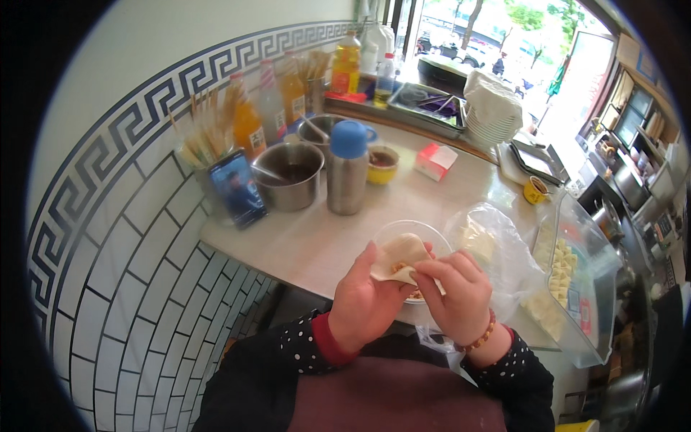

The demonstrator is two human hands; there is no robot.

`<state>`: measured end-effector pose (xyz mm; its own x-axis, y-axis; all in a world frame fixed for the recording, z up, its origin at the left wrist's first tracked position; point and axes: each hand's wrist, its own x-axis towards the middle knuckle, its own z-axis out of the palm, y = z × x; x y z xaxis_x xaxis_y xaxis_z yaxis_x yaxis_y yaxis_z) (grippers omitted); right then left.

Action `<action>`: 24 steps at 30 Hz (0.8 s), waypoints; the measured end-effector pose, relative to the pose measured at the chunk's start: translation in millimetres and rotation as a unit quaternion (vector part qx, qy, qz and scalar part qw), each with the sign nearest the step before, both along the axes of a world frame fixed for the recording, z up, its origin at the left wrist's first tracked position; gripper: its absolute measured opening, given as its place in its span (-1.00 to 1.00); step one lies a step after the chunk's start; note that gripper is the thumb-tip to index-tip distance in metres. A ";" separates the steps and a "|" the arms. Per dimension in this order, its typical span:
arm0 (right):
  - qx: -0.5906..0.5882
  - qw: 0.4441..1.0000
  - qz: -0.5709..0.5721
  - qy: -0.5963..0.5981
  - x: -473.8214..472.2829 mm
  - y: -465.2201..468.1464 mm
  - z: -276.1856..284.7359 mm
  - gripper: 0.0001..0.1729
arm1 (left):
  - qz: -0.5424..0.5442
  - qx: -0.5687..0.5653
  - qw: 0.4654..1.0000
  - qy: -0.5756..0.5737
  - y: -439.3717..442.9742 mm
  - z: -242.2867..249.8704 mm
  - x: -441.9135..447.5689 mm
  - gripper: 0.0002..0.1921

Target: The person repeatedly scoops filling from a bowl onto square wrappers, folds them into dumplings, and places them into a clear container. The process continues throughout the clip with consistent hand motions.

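Observation:
My left hand (367,302) cradles a round dough wrapper (400,252) with a little meat filling (399,267) on it. My right hand (459,294) pinches the wrapper's near right edge between thumb and fingers. Behind and under the hands is a clear round bowl (384,227) with some filling in it, mostly hidden. To the right lies a clear plastic bag (505,254) with a pale stack, seemingly wrappers (478,241), in it. Farther right, a clear plastic bin (599,324) stands by rows of folded dumplings (562,275).
Behind stand a steel bottle with a blue cap (348,178), steel pots (294,189), a yellow cup (384,164) and a red-white box (436,162). A phone (237,189) leans at left by skewers (208,135). The table's edge (264,274) runs before me.

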<state>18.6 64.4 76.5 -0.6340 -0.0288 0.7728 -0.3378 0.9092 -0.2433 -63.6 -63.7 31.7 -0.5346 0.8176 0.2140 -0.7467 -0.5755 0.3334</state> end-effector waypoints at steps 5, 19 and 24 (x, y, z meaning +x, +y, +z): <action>-0.075 0.996 -0.040 0.019 -8.9 0.7 4.1 -0.86 | 0.016 -0.003 0.999 0.036 2.3 -3.6 4.7 -0.55; -0.085 0.995 -0.027 -0.036 -11.2 3.4 10.3 -0.88 | 0.018 -0.053 0.998 -0.021 8.1 -6.5 6.3 -0.69; -0.138 0.987 0.028 -0.078 -7.6 3.3 7.7 -0.90 | 0.024 0.005 1.000 0.012 8.3 -4.8 5.4 -0.70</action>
<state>10.9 67.7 84.2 -0.7490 0.1313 0.6494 -0.3239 0.7825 -0.5318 -58.2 -55.3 26.9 -0.5672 0.7891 0.2357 -0.7100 -0.6136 0.3455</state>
